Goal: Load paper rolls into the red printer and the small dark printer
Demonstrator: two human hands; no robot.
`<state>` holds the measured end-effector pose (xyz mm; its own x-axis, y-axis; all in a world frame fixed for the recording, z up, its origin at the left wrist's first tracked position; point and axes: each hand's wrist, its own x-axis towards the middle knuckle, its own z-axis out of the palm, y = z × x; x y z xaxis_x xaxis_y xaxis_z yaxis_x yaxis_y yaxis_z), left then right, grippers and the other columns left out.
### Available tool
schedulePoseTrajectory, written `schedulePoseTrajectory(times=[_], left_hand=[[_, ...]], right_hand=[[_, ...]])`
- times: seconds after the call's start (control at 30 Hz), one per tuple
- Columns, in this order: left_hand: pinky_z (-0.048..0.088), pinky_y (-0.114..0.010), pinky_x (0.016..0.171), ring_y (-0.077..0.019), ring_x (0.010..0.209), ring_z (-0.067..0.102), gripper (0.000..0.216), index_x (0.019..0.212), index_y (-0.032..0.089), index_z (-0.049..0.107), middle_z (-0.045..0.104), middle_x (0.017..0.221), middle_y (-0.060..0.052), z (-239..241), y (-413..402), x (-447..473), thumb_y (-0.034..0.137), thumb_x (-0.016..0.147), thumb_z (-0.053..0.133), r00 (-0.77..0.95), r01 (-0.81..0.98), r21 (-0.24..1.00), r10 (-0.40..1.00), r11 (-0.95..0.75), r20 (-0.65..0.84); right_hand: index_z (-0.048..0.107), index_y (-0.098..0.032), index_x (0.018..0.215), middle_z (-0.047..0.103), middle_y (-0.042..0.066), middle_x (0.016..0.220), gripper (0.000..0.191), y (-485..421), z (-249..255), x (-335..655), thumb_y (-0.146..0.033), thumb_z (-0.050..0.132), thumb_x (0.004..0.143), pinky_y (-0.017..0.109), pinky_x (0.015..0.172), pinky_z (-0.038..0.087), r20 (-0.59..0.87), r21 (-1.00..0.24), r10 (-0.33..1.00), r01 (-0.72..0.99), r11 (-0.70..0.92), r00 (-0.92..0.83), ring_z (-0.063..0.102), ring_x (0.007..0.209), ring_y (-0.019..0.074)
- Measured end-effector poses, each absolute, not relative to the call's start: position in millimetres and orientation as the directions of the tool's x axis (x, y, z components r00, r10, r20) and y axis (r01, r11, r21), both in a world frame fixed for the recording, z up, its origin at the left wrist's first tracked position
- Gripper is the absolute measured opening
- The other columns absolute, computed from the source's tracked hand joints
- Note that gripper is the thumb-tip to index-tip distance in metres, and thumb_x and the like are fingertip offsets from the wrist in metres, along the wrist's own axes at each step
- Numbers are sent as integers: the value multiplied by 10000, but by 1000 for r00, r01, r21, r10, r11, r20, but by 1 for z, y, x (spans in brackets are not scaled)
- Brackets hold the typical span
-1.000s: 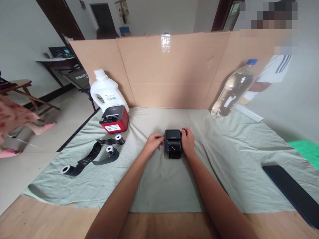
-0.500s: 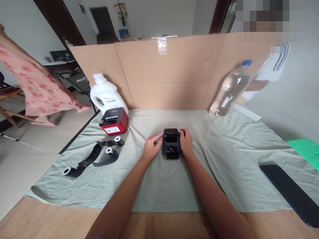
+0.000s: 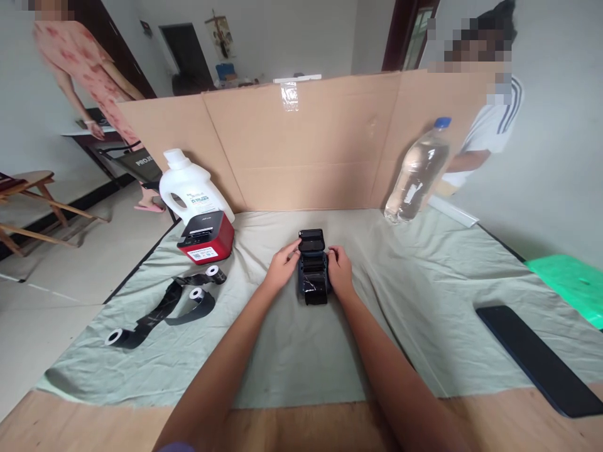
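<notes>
A cardboard screen point(image 3: 306, 144) stands across the upper middle of the frame, and in front of it a pale green cloth point(image 3: 292, 358) covers the surface. A clear water bottle point(image 3: 417, 172) leans at the screen's right end; a white jug point(image 3: 188, 188) stands at its left end, touching a red printer point(image 3: 206, 237) just below it. A dark flat slab point(image 3: 537, 358) lies at lower right, and a black ribbon with white-cored rolls point(image 3: 164, 307) sprawls at centre left.

The small black printer point(image 3: 311, 276) sits on the cloth at the centre of the frame, its lid raised at the far end. The left hand point(image 3: 281, 267) has its fingers point(image 3: 293, 251) on the lid's left edge, and the right hand point(image 3: 340, 273) cups the body's right side with its fingers curled against the wall, so both hands hold the printer between them.

It looks light and stiff, a glossy plastic shell that may slip; the hinged lid seems the weak part, so the side walls of the body are the safer hold
</notes>
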<state>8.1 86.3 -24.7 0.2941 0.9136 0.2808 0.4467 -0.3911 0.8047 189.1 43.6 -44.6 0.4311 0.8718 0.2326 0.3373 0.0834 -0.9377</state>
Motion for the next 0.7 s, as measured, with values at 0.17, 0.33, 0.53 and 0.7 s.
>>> schedulePoseTrajectory(times=[0.17, 0.33, 0.53, 0.7], left_hand=[[512, -352, 965, -219, 1027, 652, 434, 1323, 219, 656, 725, 1199, -66, -12, 81, 14, 226, 899, 562, 326, 577, 641, 862, -506, 387], [519, -315, 811, -234, 889, 671, 253, 999, 294, 801, 759, 931, -46, 19, 85, 29, 205, 789, 690, 598, 635, 421, 757, -647, 262], [450, -280, 632, -241, 744, 679, 218, 685, 275, 779, 727, 702, -41, 40, 97, 55, 78, 603, 733, 657, 690, 349, 751, -634, 65], [440, -300, 627, -251, 742, 676, 221, 744, 241, 781, 745, 755, -53, 51, 91, 51, 89, 600, 709, 660, 677, 346, 744, -649, 105]], right_hand=[[627, -200, 1024, 707, 79, 945, 340, 43, -44, 189, -417, 392, 908, 365, 831, 464, 240, -941, 868, 325, 97, 435, 630, 886, 242], [630, -208, 999, 703, 77, 957, 335, 45, -47, 191, -423, 389, 909, 367, 826, 462, 261, -932, 870, 344, 114, 419, 617, 887, 241], [628, -197, 989, 701, 82, 939, 343, 48, -50, 192, -443, 408, 896, 379, 831, 464, 258, -938, 870, 325, 121, 421, 614, 872, 243], [624, -186, 1001, 704, 91, 933, 366, 50, -52, 194, -463, 414, 885, 391, 832, 465, 255, -942, 871, 312, 126, 420, 625, 877, 252]])
